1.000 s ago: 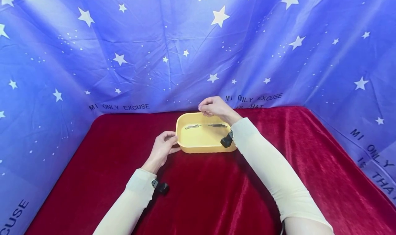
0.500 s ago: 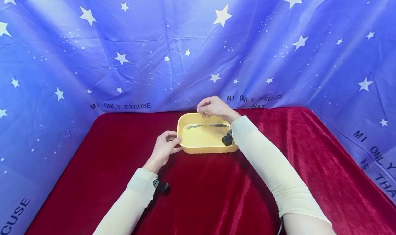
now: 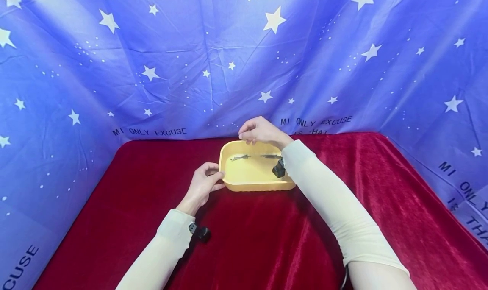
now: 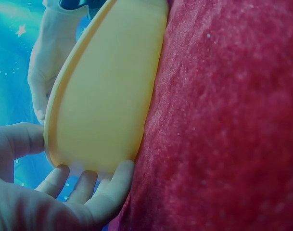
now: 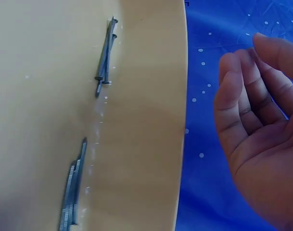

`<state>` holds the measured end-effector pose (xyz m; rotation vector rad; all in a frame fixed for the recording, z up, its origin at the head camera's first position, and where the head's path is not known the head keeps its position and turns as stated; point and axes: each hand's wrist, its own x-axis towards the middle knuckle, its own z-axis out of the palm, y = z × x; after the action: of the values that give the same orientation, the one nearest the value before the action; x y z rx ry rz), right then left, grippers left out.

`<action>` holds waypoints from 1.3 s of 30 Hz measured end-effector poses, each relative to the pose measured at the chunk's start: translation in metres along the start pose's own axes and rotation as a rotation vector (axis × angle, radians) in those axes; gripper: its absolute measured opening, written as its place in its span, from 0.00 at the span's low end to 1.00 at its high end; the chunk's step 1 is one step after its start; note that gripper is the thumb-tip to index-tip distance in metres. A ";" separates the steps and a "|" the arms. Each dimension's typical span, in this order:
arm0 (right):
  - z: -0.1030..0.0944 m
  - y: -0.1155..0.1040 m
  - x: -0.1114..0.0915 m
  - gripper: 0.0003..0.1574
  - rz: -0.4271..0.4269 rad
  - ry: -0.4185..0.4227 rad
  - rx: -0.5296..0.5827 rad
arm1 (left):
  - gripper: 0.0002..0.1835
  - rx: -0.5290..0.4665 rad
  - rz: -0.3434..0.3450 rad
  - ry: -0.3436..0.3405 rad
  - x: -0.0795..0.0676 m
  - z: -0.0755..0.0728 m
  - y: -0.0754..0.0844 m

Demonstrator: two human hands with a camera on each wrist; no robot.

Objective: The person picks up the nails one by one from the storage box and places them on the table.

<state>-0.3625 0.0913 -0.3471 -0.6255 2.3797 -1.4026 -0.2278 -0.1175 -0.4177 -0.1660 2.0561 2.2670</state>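
A yellow rectangular tray (image 3: 251, 186) stands toward the far side of the table, with two small groups of nails along its far inner wall. In the left group the nails (image 5: 108, 53) cross one another; in the right group the nails (image 5: 74, 187) lie almost side by side. My left hand (image 3: 200, 186) holds the tray's left end, its fingers (image 4: 115, 185) against the outer wall and rim. Over the far rim hovers my right hand (image 3: 263, 131), fingers loosely curled; nothing shows between them in the right wrist view. My right forearm hides the tray's right corner.
A red velvet cloth (image 3: 244, 239) covers the table. Blue curtains (image 3: 206, 69) with white stars and lettering hang behind it and on both sides. Small black cameras (image 3: 200, 232) are strapped to both wrists.
My right hand has drifted slightly left and up above the far rim. The left hand keeps its place on the tray. The head view has shifted a little.
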 end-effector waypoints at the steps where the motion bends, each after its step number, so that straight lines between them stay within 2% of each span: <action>1: 0.000 -0.001 0.000 0.13 -0.002 -0.002 -0.006 | 0.17 0.003 0.002 0.000 0.000 0.000 0.000; 13: 0.016 0.007 0.001 0.10 -0.092 -0.079 -0.103 | 0.18 0.009 -0.021 0.001 -0.005 0.002 0.001; 20: 0.027 0.015 -0.001 0.09 -0.073 -0.085 -0.096 | 0.17 0.009 -0.020 0.001 -0.004 0.002 -0.001; 23: 0.032 0.020 0.000 0.07 -0.068 -0.095 -0.188 | 0.17 0.011 -0.022 0.003 -0.004 0.002 -0.001; 27: 0.037 0.027 0.001 0.04 -0.092 -0.138 -0.394 | 0.18 0.015 -0.022 0.004 -0.004 0.002 -0.001; 30: 0.040 0.031 0.002 0.04 -0.105 -0.163 -0.497 | 0.18 0.019 -0.020 0.003 -0.005 0.002 -0.002; 39: 0.044 0.037 0.003 0.07 -0.092 -0.176 -0.590 | 0.18 0.023 -0.014 0.000 -0.005 0.002 -0.002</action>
<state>-0.3526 0.0725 -0.4003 -0.9639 2.6367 -0.6182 -0.2229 -0.1151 -0.4190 -0.1791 2.0731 2.2349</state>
